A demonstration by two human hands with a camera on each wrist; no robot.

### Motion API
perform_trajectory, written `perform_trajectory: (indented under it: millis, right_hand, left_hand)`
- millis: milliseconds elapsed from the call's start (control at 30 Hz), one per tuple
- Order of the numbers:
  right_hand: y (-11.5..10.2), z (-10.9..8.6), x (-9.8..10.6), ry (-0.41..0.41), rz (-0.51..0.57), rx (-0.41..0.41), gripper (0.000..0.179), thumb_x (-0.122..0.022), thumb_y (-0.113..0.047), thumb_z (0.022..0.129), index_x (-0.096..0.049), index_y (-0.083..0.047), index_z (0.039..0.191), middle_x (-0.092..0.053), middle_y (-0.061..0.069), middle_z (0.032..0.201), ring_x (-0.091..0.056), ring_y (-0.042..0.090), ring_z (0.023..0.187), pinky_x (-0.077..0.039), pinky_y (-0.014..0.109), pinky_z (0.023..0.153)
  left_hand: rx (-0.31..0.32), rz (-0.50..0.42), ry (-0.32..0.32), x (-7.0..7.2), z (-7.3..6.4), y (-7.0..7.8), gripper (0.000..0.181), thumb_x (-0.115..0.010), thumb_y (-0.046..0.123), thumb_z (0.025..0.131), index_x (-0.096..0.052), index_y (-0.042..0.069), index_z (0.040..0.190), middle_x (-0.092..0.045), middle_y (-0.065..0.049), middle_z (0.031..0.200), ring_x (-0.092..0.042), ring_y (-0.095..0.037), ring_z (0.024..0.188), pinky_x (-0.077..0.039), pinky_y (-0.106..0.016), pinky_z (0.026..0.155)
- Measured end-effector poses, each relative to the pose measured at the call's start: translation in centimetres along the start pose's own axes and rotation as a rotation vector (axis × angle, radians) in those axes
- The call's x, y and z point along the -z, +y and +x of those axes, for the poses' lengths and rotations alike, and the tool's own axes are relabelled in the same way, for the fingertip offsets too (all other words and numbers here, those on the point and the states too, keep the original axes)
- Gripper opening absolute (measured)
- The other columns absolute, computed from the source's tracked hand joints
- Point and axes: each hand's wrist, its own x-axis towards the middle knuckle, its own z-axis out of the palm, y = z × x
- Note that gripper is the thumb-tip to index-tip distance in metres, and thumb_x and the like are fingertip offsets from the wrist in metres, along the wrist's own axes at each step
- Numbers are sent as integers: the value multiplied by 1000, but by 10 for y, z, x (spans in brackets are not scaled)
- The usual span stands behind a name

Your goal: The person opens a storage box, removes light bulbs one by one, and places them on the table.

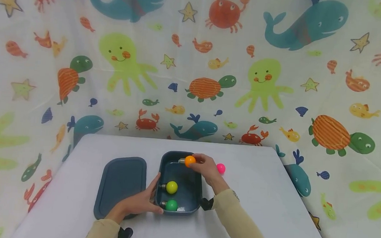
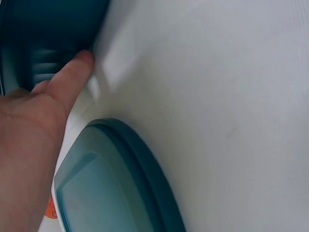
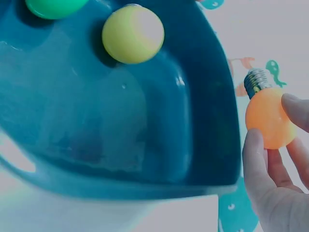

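Note:
My right hand (image 1: 205,168) pinches an orange light bulb (image 1: 190,161) over the far end of a dark blue box (image 1: 201,193). In the right wrist view the fingertips and thumb hold the bulb (image 3: 270,118) by its round part, leaving its metal screw base (image 3: 257,81) bare. Inside the box lie a yellow light bulb (image 1: 171,187) and a green light bulb (image 1: 172,205), both with their bases toward the left wall. My left hand (image 1: 142,202) rests against the box's left side, its fingers extended and thumb spread toward the near corner.
On the white table (image 1: 255,182), a dark blue lid (image 1: 123,184) lies flat left of the box, partly under my left forearm in the head view. A pink ball-shaped thing (image 1: 221,168) sits right of the box, beside my right wrist. A sea-animal curtain (image 1: 181,59) hangs behind.

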Motion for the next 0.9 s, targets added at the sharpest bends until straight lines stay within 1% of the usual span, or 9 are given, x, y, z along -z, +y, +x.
perform_trajectory:
  millis: [133, 267, 367, 500, 700, 900]
  right_hand:
    - [1, -2, 11, 32, 19, -9, 46, -74, -15, 87, -60, -10, 130, -58, 13, 130, -59, 30, 111, -48, 46, 100]
    - [5, -5, 20, 55, 26, -20, 47, -74, -15, 86, -60, -11, 131, -58, 13, 131, -59, 30, 113, -47, 46, 102]
    - [11, -6, 27, 78, 16, -26, 48, -75, -17, 87, -60, -11, 131, -59, 12, 130, -59, 28, 112, -46, 46, 102]
    - [18, -7, 37, 104, 30, -26, 49, -75, -16, 87, -59, -10, 133, -59, 12, 130, -60, 28, 111, -48, 45, 100]
    - [27, -10, 50, 130, 16, -48, 49, -74, -16, 88, -58, -11, 134, -58, 12, 131, -59, 28, 111, -49, 42, 99]
    - [41, -17, 61, 149, 6, -90, 48, -72, -15, 90, -57, -10, 135, -56, 15, 133, -57, 30, 113, -48, 42, 100]
  left_hand:
    - [4, -5, -2, 0, 1, 0, 128, -84, 25, 78, 19, 28, 154, 11, -16, 162, -12, -40, 147, -17, -57, 116]
    - [3, 11, 2, 1, 0, 0, 128, -84, 26, 78, 19, 28, 154, 11, -15, 162, -12, -40, 147, -18, -56, 116]
    - [-3, 18, 0, 1, -1, -1, 128, -84, 27, 78, 19, 28, 154, 13, -14, 162, -10, -38, 147, -17, -55, 116]
    - [-1, 16, -1, 2, -2, -1, 128, -84, 28, 78, 20, 28, 154, 13, -14, 162, -10, -38, 147, -17, -54, 116]
    - [-4, -1, 0, 3, -3, 0, 128, -84, 25, 78, 19, 28, 154, 12, -15, 162, -11, -40, 147, -18, -55, 116]
    - [-15, 12, -4, 1, -2, -1, 127, -83, 27, 79, 19, 26, 155, 13, -16, 162, -12, -40, 147, -19, -54, 116]
